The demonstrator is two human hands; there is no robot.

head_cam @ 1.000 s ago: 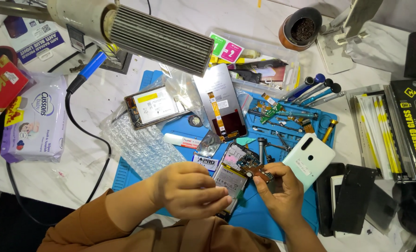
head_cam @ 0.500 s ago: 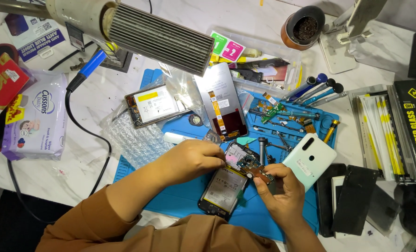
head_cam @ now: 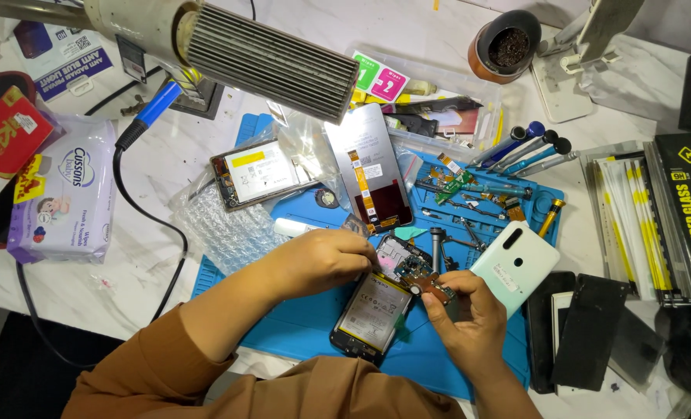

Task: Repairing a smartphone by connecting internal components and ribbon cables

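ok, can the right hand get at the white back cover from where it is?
Probably yes. The white back cover lies face-up on the blue mat just beside the right hand, nothing on top, though its fingers hold a small circuit board.

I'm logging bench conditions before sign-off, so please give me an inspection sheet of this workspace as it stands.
Surface: blue work mat on a pale marble table.
Job's things: opened phone, battery showing; small circuit board.
Clutter: white back cover, screen panel, screwdrivers, wipes pack.
Grippers: left hand touches the phone's top; right hand pinches the board.
Cables: black cord crosses the table.
Surroundings: ribbed lamp head, brown pot.
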